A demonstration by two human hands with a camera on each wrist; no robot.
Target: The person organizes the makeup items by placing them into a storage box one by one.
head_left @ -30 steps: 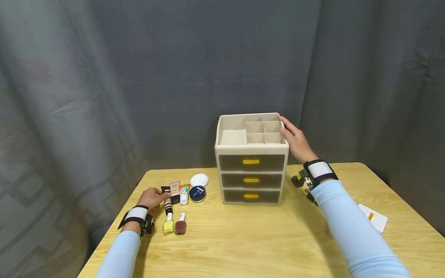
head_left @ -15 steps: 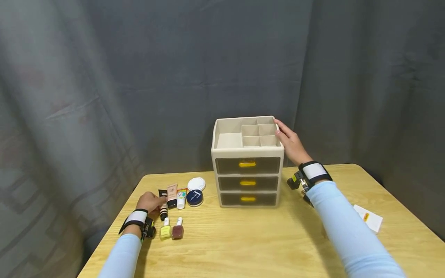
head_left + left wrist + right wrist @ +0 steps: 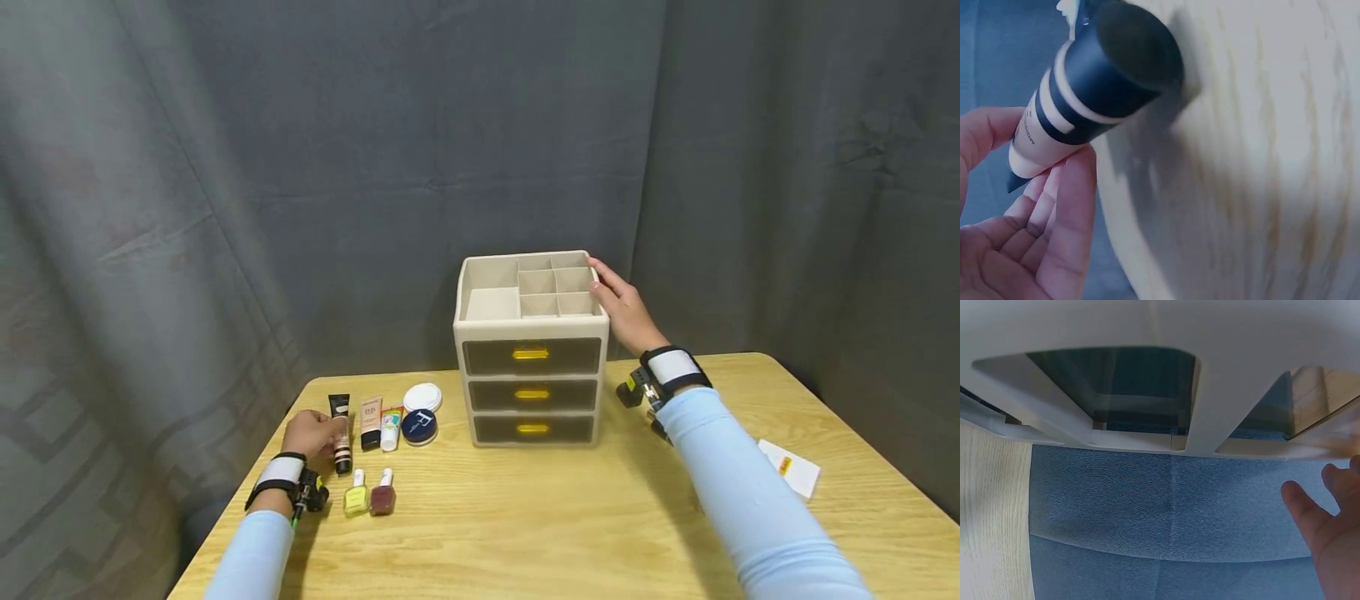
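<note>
My left hand [image 3: 307,435] pinches a black-and-beige cosmetic tube [image 3: 342,454] between thumb and fingers at the table's left. In the left wrist view the tube's wide black end [image 3: 1125,53] faces the camera, with pale stripes beside it. My right hand [image 3: 630,318] rests against the right upper edge of a cream drawer organizer [image 3: 533,326], its fingers fairly straight. In the right wrist view, thumb and fingers [image 3: 1304,509] are by the organizer's side; some fingers are out of sight. The organizer's drawers are closed and its top compartments look bare.
Near the left hand lie a BB cream tube [image 3: 371,422], a small white tube [image 3: 390,429], a navy round compact [image 3: 419,427] and a white round compact [image 3: 423,397]. Yellow [image 3: 356,498] and dark red [image 3: 382,497] nail polish bottles lie in front. A white box [image 3: 791,469] lies right.
My left hand has drawn the black-and-beige tube leftward, away from the BB cream tube. The right hand keeps its place at the organizer; the head view has shifted slightly.
</note>
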